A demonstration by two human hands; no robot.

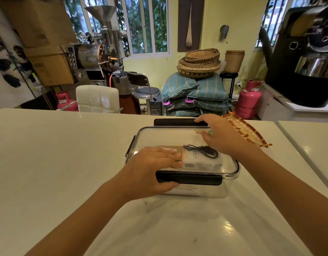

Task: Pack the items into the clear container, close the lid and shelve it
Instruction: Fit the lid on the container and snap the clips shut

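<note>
The clear container (231, 170) sits on the white counter with its clear lid (163, 137) on top. Through the lid I see a coiled black cable (202, 150) and a flat packet with a barcode label (202, 163). My left hand (152, 170) grips the near left corner, fingers flat on the lid and thumb under the near black latch (194, 179). My right hand (220, 135) lies across the far right of the lid, fingertips on the far black latch (176, 121). A black side latch (130, 145) stands out at the left.
A woven orange and brown tray (250, 131) lies on the counter (57, 163) just right of the container, partly behind my right hand. Beyond the counter stand a white chair (97, 97), a stool, stacked sacks and pink gas cylinders. A second counter (311, 141) adjoins at right.
</note>
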